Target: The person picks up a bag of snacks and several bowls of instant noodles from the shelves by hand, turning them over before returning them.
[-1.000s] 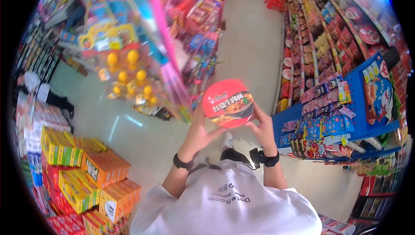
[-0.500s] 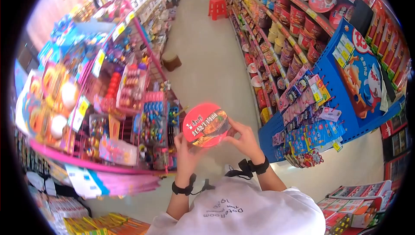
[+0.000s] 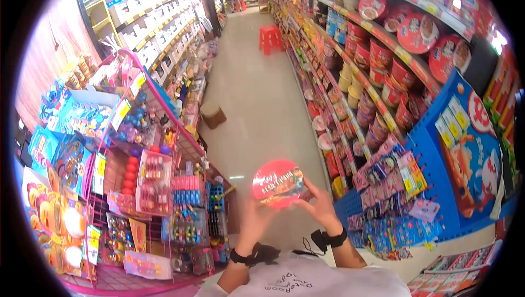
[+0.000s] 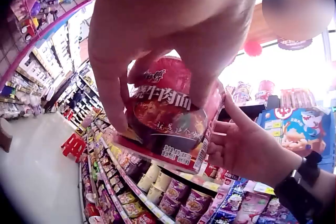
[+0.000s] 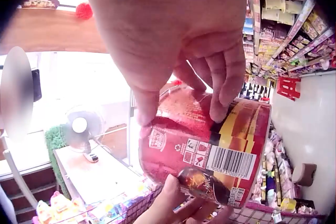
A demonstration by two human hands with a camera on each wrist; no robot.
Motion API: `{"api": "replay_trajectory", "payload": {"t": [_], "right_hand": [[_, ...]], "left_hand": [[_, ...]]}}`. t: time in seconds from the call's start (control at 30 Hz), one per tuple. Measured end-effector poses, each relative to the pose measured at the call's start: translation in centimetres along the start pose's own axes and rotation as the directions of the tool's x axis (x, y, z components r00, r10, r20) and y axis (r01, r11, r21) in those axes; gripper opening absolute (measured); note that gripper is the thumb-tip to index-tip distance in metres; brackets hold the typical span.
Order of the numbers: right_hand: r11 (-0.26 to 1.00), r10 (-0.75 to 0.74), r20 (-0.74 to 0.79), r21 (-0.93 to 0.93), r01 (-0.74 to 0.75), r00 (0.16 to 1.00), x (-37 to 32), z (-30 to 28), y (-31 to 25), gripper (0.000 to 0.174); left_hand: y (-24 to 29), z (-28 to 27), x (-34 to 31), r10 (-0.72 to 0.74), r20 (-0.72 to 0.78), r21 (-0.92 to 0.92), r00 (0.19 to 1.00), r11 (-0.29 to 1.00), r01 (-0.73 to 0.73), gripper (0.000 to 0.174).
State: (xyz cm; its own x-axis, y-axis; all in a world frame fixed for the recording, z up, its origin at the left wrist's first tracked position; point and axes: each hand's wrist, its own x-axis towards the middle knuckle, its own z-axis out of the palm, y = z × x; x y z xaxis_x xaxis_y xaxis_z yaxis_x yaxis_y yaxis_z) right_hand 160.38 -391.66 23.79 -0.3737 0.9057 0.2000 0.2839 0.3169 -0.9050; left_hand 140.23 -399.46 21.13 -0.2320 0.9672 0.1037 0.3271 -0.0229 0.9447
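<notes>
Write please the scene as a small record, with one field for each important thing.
held item: red noodle cup, lid facing the head camera
left hand: fingers curled on the cup's side
right hand: grips the cup's other side
person's left: pink wire rack of small goods
person's right: blue stand with hanging packets
shelves beyond blue stand: more noodle cups
aisle floor: red stool, farther than the brown block-like object
</notes>
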Motion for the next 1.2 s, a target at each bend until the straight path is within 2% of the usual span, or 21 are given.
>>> {"api": "replay_trajectory", "payload": {"t": [0.07, 0.1, 0.27, 0.4, 0.43, 0.53, 0.63, 0.67, 0.73, 0.83, 0.93, 1.03, 1.1, 1.2], "right_hand": [[0.999, 0.023, -0.02, 0.046, -0.022, 1.0, 1.9, 0.6, 1.1, 0.073], [1.0, 0.015, -0.027, 0.015, -0.014, 1.0, 3.0, 0.8, 1.3, 0.074], [0.99, 0.129, -0.06, 0.064, -0.125, 0.99, 8.6, 2.5, 0.9, 0.073], [0.991, 0.131, -0.159, 0.03, -0.127, 0.979, 14.8, 3.7, 2.4, 0.073], [0.988, 0.144, -0.148, -0.04, -0.151, 0.979, 16.1, 3.7, 2.5, 0.073], [0.984, 0.088, -0.212, -0.131, -0.117, 0.973, 19.8, 3.6, 2.9, 0.072], [0.975, 0.07, -0.278, -0.184, -0.125, 0.958, 22.3, 3.2, 4.0, 0.069], [0.976, 0.1, -0.286, -0.158, -0.15, 0.953, 23.1, 3.0, 4.3, 0.068], [0.974, 0.162, -0.313, -0.103, -0.203, 0.936, 24.5, 2.1, 4.9, 0.066], [0.964, 0.171, -0.374, -0.127, -0.232, 0.911, 26.8, 0.4, 7.7, 0.061], [0.967, 0.152, -0.394, -0.129, -0.219, 0.906, 29.5, -2.4, 10.2, 0.06], [0.978, 0.144, -0.393, -0.086, -0.192, 0.908, 33.7, -6.4, 12.2, 0.059], [0.994, 0.088, -0.416, -0.026, -0.109, 0.905, 36.5, -8.8, 14.6, 0.058], [0.992, 0.063, -0.484, -0.063, -0.107, 0.873, 40.3, -12.9, 15.1, 0.06]], "left_hand": [[-0.2, -0.3, 2.6, 0.0, 0.068, -0.026, 0.998, 1.0, 0.002, 0.071], [-0.4, -0.5, 4.1, 0.015, 0.094, 0.021, 0.995, 1.0, -0.017, 0.079], [-2.9, -1.3, 11.9, 0.072, 0.134, -0.035, 0.988, 0.997, -0.068, 0.085], [-3.7, -2.1, 19.9, 0.107, 0.157, -0.074, 0.982, 0.993, -0.096, 0.088], [-3.9, -2.5, 21.5, 0.119, 0.167, -0.087, 0.979, 0.991, -0.106, 0.088], [-5.9, -2.6, 27.2, 0.174, 0.281, -0.219, 0.944, 0.969, -0.113, 0.088], [-5.5, -2.4, 31.3, 0.142, 0.358, -0.221, 0.923, 0.973, -0.064, 0.091], [-5.3, -2.1, 32.3, 0.141, 0.335, -0.207, 0.932, 0.976, -0.073, 0.092], [-4.7, -0.5, 33.8, 0.148, 0.301, -0.18, 0.942, 0.979, -0.096, 0.095], [-5.8, 2.7, 36.9, 0.166, 0.317, -0.216, 0.934, 0.971, -0.099, 0.098], [-6.7, 6.7, 40.2, 0.204, 0.251, -0.348, 0.946, 0.931, -0.108, 0.101], [-5.8, 10.5, 45.1, 0.134, 0.318, -0.47, 0.939, 0.882, 0.033, 0.103], [-4.1, 12.9, 48.5, 0.183, 0.318, -0.426, 0.93, 0.904, -0.033, 0.101], [-2.6, 15.5, 54.4, 0.255, 0.331, -0.425, 0.909, 0.9, -0.097, 0.1]]}}
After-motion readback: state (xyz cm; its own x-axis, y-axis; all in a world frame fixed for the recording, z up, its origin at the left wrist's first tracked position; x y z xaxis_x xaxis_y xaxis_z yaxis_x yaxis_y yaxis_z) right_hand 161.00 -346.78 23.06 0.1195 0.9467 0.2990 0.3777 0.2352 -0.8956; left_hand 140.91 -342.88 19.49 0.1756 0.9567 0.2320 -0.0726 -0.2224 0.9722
